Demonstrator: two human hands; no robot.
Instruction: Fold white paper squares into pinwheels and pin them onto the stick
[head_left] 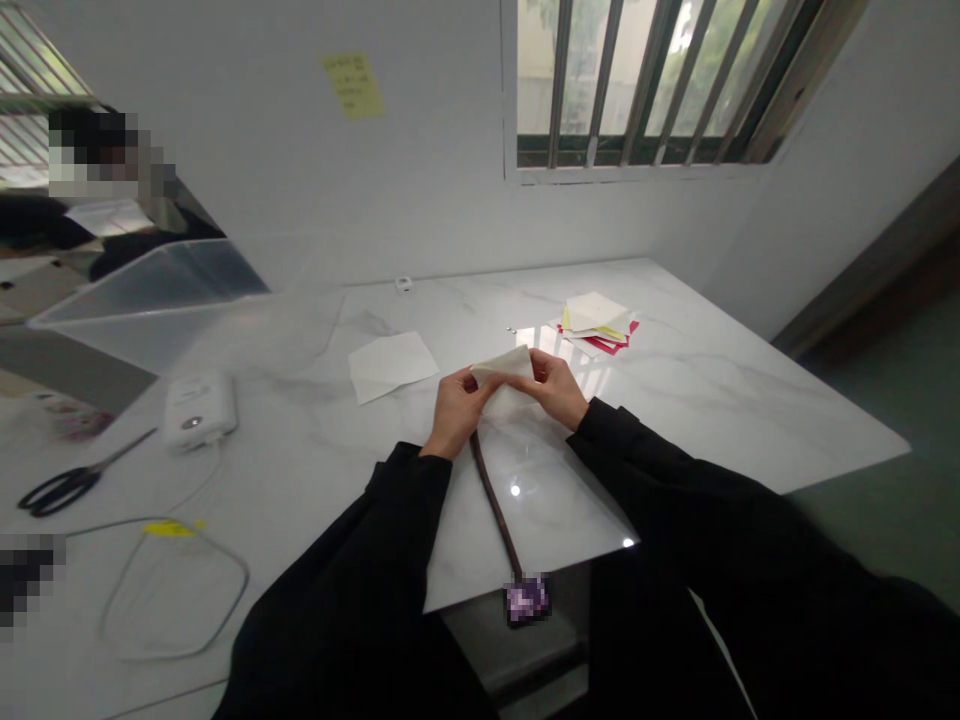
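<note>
Between my two hands is a small cream sheet of paper (506, 366), bent over along its upper part. My left hand (457, 408) grips its left side, thumb in front and fingers behind. On the opposite side my right hand (555, 385) pinches the paper the same way. To the left of my hands another cream sheet (391, 366) lies on the white marbled table (675, 400). A pile of cream, yellow and red papers (596, 322) sits beyond my right hand. Below my left hand a thin dark strap (495, 505) runs down past the table edge.
Scissors with black handles (67, 488), a white boxy device (199, 410) with a cable, and a grey cord loop (244, 585) lie at left. Behind them stands a clear plastic panel (150, 300). A barred window (637, 85) is above. Another person (112, 225) is at far left.
</note>
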